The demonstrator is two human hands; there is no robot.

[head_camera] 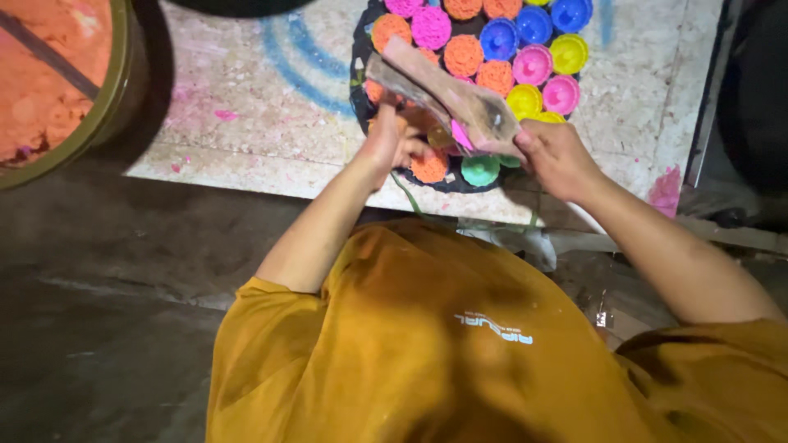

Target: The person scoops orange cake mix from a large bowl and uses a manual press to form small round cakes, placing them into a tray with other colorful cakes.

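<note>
Plastic bag (447, 98), crumpled and clear, lies with its long axis slanting from upper left down to lower right, over the round dark tray (359, 61) of coloured powder cups (464, 55) (orange, pink, blue, yellow). Left hand (392, 139) curls its fingers under the bag's middle; right hand (556, 156) pinches the lower right end. Tray sits on a speckled bench (246, 107).
</note>
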